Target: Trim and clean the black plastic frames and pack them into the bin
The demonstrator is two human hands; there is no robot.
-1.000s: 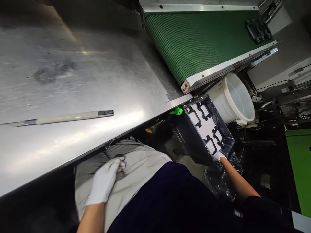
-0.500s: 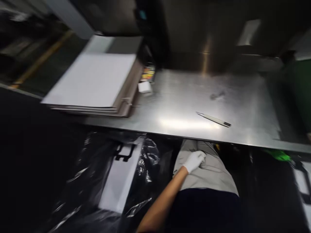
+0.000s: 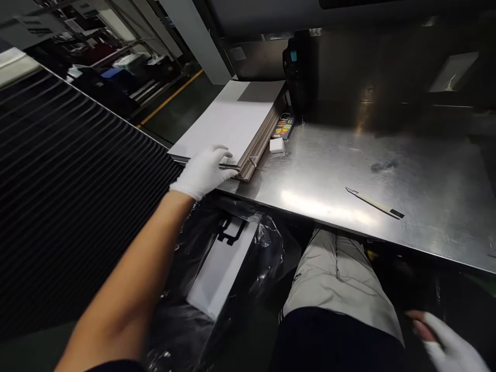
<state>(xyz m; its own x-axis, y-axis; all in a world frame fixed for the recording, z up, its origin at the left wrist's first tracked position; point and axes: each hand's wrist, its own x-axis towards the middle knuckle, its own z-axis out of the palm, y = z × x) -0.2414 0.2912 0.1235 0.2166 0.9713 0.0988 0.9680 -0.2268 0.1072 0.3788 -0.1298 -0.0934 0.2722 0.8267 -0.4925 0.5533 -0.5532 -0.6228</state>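
My left hand (image 3: 207, 168), in a white glove, is at the near corner of a stack of white sheets (image 3: 236, 121). Its fingers lie over the top sheet and its thumb points along the stack's front edge; thumb and fingers are apart, with no sheet lifted. My right hand (image 3: 451, 338) hangs low at the right, beside my lap and below the table edge. It wears a white glove with bare fingertips showing, looks loosely open and slightly blurred, and nothing shows in it. A pale-handled craft knife (image 3: 375, 202) lies on the metal table (image 3: 325, 170).
A small white block (image 3: 276, 145) and a phone in a colourful case (image 3: 283, 127) sit beside the stack, near a black upright object (image 3: 300, 72). Below the table, a black plastic bag (image 3: 267, 248) holds a white piece (image 3: 222, 268). Black ribbed material (image 3: 77, 196) spans the left.
My left hand has moved from my lap up to the stack's near corner. My right hand has come into view at lower right. The view has swung left.
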